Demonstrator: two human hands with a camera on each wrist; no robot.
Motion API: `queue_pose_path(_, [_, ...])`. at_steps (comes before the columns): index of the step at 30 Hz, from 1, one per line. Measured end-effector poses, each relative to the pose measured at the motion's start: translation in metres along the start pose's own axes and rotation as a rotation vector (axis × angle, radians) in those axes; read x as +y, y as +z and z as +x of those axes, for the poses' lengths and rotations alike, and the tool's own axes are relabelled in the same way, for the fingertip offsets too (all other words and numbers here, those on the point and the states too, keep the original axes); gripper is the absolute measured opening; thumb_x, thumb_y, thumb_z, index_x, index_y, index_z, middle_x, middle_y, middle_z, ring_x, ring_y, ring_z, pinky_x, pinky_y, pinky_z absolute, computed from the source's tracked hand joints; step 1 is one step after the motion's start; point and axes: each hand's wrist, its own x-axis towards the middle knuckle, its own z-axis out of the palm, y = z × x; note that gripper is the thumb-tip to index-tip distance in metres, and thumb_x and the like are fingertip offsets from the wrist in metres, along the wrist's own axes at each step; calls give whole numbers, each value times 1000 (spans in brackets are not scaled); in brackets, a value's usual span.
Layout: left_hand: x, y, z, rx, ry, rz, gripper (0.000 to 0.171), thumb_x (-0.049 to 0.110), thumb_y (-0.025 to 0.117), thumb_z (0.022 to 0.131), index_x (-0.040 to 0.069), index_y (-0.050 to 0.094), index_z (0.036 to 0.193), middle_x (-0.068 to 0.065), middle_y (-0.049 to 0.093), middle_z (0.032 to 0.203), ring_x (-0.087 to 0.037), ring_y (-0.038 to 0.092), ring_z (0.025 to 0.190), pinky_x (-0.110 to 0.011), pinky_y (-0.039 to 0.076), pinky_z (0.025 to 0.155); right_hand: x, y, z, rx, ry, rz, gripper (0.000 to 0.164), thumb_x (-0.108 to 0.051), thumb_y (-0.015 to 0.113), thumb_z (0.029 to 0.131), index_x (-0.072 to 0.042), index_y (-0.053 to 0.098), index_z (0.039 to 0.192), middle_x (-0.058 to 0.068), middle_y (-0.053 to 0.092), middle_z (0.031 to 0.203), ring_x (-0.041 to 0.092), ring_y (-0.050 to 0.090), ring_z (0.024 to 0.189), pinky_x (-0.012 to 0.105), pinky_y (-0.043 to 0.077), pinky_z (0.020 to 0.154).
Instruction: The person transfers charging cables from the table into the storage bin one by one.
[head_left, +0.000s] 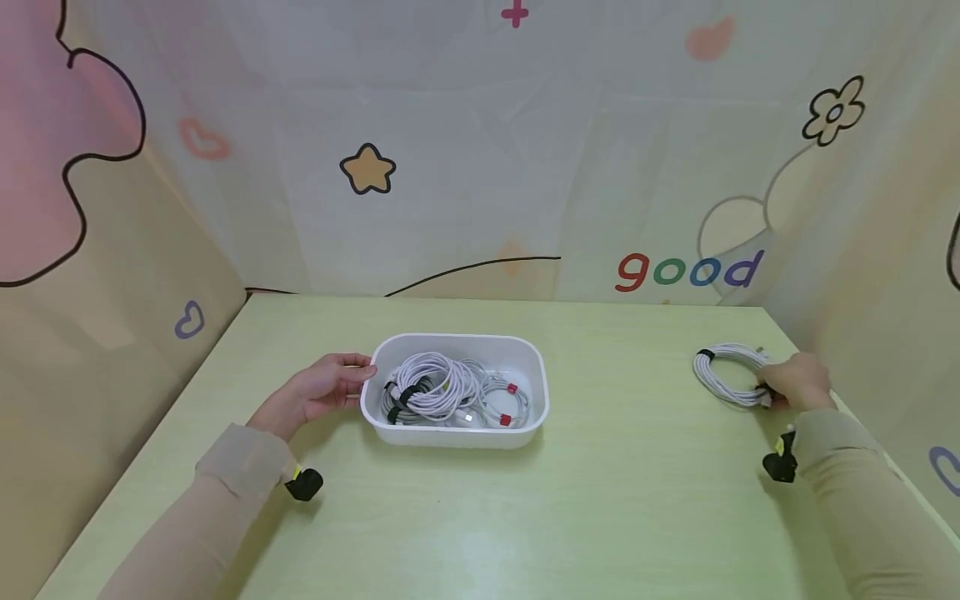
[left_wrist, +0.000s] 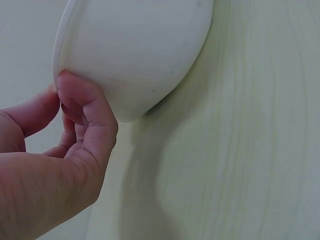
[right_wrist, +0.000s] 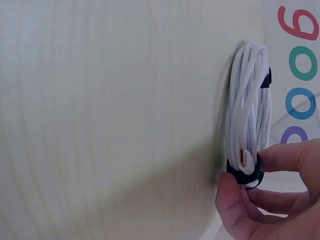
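Observation:
A white plastic bin (head_left: 450, 437) stands on the table, holding several coiled cables (head_left: 435, 387), some with black straps and one with red tags. My left hand (head_left: 330, 387) pinches the bin's left rim between thumb and fingers; the left wrist view shows the grip on the bin wall (left_wrist: 135, 45). Far to the right, my right hand (head_left: 801, 382) pinches a coiled white cable (head_left: 723, 387) at its black strap. In the right wrist view the thumb and fingers close round the strapped end of this cable (right_wrist: 245, 110).
The pale wood-grain table (head_left: 600, 517) is enclosed by printed curtains (head_left: 480, 167) at the back and both sides. The right hand is close to the table's right edge. A wide stretch of tabletop lies between the bin and the right-hand cable.

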Motion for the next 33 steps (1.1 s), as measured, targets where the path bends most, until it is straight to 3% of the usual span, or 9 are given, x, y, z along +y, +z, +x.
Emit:
queue_pose_path(12, [-1, 0, -2, 3, -10, -18, 28, 9, 53, 98, 0, 41, 121, 2, 64, 89, -9, 65, 80, -25, 56, 72, -18, 3, -1, -53, 51, 212, 22, -7, 64, 78, 11, 51, 82, 1, 60, 47, 14, 64, 44, 30, 56, 51])
queue_pose_path(20, [-1, 1, -2, 5, -11, -14, 30, 11, 55, 97, 0, 42, 121, 3, 66, 89, -9, 65, 80, -25, 56, 73, -27, 3, -2, -72, -2, 233, 17, -6, 63, 81, 11, 59, 82, 0, 59, 54, 10, 63, 45, 30, 57, 54])
queue_pose_path(33, [1, 1, -2, 1, -3, -9, 30, 11, 56, 97, -1, 42, 121, 2, 66, 89, -9, 65, 80, -25, 56, 74, -57, -1, -11, -107, -93, 219, 31, -6, 58, 87, 22, 57, 101, 0, 60, 61, 10, 64, 51, 32, 59, 60])
